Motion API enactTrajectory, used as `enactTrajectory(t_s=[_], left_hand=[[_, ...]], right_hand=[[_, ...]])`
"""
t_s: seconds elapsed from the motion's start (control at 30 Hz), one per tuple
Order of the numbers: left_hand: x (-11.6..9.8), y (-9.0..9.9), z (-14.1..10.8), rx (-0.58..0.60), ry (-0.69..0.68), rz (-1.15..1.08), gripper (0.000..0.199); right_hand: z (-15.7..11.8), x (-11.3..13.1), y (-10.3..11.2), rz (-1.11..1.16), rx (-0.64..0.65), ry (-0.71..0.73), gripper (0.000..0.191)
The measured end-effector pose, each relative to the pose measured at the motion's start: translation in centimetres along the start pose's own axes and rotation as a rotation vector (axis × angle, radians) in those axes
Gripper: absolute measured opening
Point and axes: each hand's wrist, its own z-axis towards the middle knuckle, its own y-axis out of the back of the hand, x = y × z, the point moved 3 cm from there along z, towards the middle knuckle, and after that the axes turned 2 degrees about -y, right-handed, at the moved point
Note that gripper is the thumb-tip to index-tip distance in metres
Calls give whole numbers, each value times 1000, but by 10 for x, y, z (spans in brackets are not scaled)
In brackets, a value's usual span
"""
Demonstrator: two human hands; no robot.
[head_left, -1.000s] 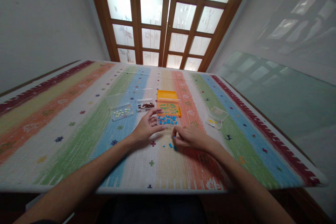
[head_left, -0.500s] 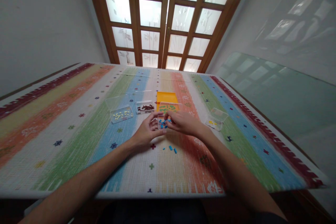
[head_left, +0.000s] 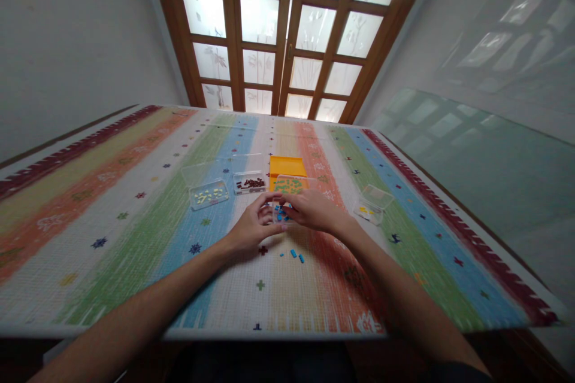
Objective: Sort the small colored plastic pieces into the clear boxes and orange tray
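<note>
A small clear plastic box (head_left: 279, 221) with several blue toy bricks (head_left: 280, 213) in it stands at the middle of the table. My left hand (head_left: 255, 220) curves around its left side, thumb at the near edge and fingers at the far edge. From the right, my right hand (head_left: 311, 209) reaches over the box, its bent fingertips down among the blue bricks. Whatever those fingertips pinch is hidden. Closer to me on the cloth lie 3 loose blue pieces: a tiny one (head_left: 281, 255), a longer brick (head_left: 293, 253) and another brick (head_left: 301, 258).
Behind the hands stand an open clear box of pale pieces (head_left: 209, 195), a clear box of dark brown pieces (head_left: 250, 184) and a box of green pieces (head_left: 287, 184) by a yellow tray (head_left: 287, 166). A box with yellow pieces (head_left: 367, 211) stands right, on the striped tablecloth (head_left: 148, 239).
My right hand's fingertips have dipped lower into the box of blue bricks. My left hand stays around the box; the loose pieces lie as before.
</note>
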Motion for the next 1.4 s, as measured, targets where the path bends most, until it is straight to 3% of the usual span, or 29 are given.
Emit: enactTrajectory(t_s=[0.23, 0.4, 0.5, 0.6, 0.73, 0.87, 1.1, 1.4], left_hand=[[1, 2, 1, -5, -9, 4, 66], [0, 3, 1, -31, -16, 16, 65], [0, 4, 2, -61, -18, 22, 65], [0, 5, 2, -73, -5, 15, 66], [-1, 5, 2, -76, -3, 8, 65], [-1, 5, 3, -69, -16, 15, 64], [-2, 5, 2, -66, -23, 45, 63], [-2, 4, 2, -58, -29, 35, 62]], right_hand=[[-8, -4, 3, 99, -60, -6, 31], [-29, -5, 13, 288, -113, 35, 19], [-45, 0, 14, 424, -70, 68, 15], [-60, 7, 4, 474, 69, 80, 17], [-73, 13, -18, 442, 198, 77, 15], [-77, 9, -33, 417, 171, 46, 11], [-76, 7, -34, 319, 111, 47, 18], [-75, 23, -33, 233, 77, -72, 27]])
